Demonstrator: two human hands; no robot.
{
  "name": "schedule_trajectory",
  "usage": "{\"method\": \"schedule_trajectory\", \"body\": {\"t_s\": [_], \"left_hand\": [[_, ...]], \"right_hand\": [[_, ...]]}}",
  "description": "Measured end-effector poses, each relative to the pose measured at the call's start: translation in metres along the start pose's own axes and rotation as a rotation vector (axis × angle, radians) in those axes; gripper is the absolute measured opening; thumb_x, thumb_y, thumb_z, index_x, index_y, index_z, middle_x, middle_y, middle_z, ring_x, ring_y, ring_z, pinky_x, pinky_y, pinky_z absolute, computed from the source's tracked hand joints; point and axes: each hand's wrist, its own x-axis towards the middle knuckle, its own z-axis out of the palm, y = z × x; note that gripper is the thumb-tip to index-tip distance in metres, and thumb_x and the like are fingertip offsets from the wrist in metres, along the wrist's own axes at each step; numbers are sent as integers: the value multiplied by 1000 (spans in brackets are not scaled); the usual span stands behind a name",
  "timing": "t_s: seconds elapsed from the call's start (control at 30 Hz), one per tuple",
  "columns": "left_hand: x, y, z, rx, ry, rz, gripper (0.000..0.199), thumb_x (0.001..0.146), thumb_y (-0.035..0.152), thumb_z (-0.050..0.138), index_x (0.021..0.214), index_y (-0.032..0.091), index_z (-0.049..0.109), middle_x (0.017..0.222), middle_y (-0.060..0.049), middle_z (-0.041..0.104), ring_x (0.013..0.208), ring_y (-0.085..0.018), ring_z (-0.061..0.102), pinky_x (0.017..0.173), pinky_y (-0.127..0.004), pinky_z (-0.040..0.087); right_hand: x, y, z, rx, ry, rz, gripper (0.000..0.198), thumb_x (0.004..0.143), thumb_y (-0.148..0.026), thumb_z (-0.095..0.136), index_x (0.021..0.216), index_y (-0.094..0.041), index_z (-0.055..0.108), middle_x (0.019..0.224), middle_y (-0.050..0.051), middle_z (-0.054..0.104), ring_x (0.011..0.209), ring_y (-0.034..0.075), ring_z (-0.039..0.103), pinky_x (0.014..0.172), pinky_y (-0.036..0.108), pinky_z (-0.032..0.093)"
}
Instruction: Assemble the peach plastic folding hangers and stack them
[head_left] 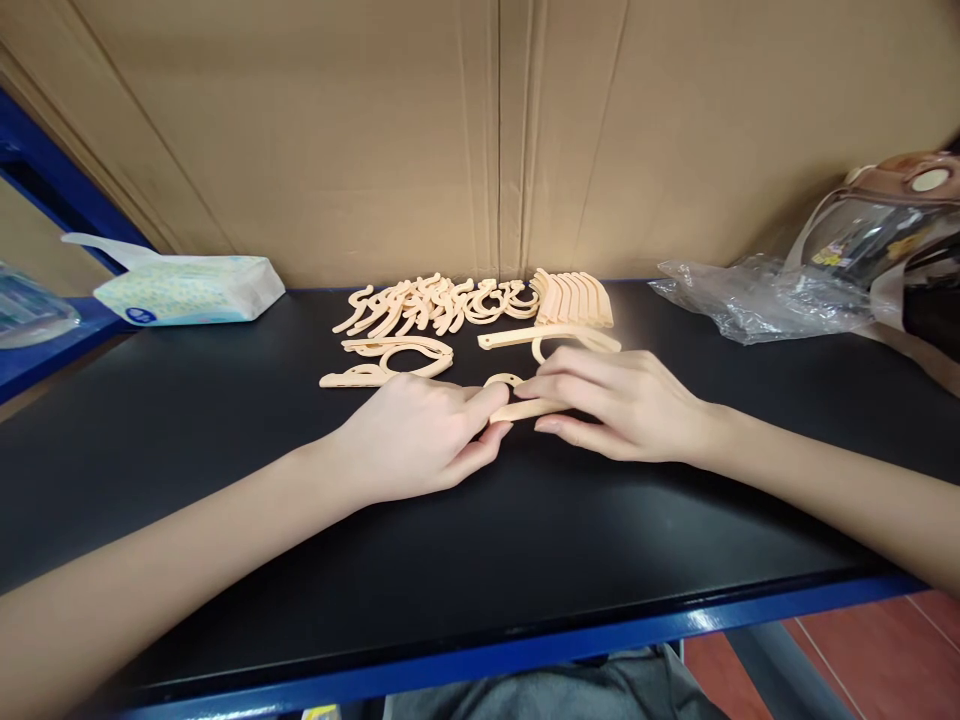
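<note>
Between my hands is a beige hanger arm (529, 409), with a curved beige hook piece (502, 380) right behind it. My left hand (424, 430) pinches the arm's left end between thumb and fingers. My right hand (622, 400) grips its right part, which the fingers partly hide. Just beyond the right hand lies another beige arm (517, 338) with a ring-shaped part partly covered by the fingers. Folded beige hanger pieces (397, 360) rest on the black table beyond my left hand.
Behind lie a loose pile of beige hooks (420, 305) and a neat row of curved arms (574, 298). A tissue pack (191, 288) stands back left. Crumpled clear plastic (750, 295) and a transparent bottle (870, 235) are at right. A cardboard wall (337, 140) closes the back.
</note>
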Motion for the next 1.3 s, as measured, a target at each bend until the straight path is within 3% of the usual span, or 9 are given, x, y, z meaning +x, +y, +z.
{"method": "schedule_trajectory", "body": {"t_s": [0.17,0.3,0.43,0.53,0.63,0.73,0.87,1.03,1.3], "left_hand": [[-1,-2,1,43,-20,-38,20,95,26,37,80,19,47,59,4,59,47,-12,55,43,-26,21],[-1,-3,2,22,5,-12,19,95,25,37,80,19,49,62,5,60,50,-12,56,45,-27,24],[-1,-3,0,-17,20,55,15,90,25,43,80,19,52,62,3,57,52,-13,53,47,-28,28],[-1,-3,-5,-69,-20,127,4,75,17,47,73,19,50,60,2,52,56,-15,49,47,-29,29],[0,-4,-7,-116,-60,178,12,67,10,46,74,19,51,68,-2,55,67,-19,49,52,-30,35],[1,-6,-7,-153,-68,182,21,72,7,46,87,16,57,92,-8,63,88,-23,54,75,-35,45],[2,-9,-5,-143,-28,146,33,78,6,47,108,16,57,125,-10,59,119,-26,47,102,-42,38],[2,-11,-2,-127,-2,102,41,81,7,49,121,17,53,131,-9,57,120,-25,48,100,-40,40],[3,-13,-2,-132,-1,90,34,89,14,50,122,17,53,127,-7,58,116,-22,50,97,-35,39]], "right_hand": [[0,12,-6,-5,151,172,30,97,-31,42,87,-21,69,112,9,66,99,21,60,86,37,46],[0,21,-2,67,77,230,32,98,-32,42,90,-20,71,115,9,66,105,23,58,91,39,44],[-1,25,3,136,-54,259,31,98,-27,40,97,-18,69,103,8,67,94,21,60,84,36,45],[-2,25,6,143,-71,302,28,93,-20,41,103,-18,68,100,7,66,90,20,60,77,32,46],[-2,25,6,116,-82,374,30,90,-17,42,108,-19,67,96,6,66,82,17,60,68,28,44],[-2,24,6,74,-113,439,32,89,-19,43,110,-20,67,95,4,67,76,16,60,64,27,41],[-1,23,5,50,-171,508,33,89,-20,43,112,-20,66,96,4,67,77,16,61,65,27,40],[1,22,5,29,-220,525,31,88,-21,43,109,-20,67,94,4,67,82,18,62,65,27,39],[2,21,5,29,-238,531,30,89,-20,44,107,-20,68,96,4,69,86,19,63,67,27,40]]}}
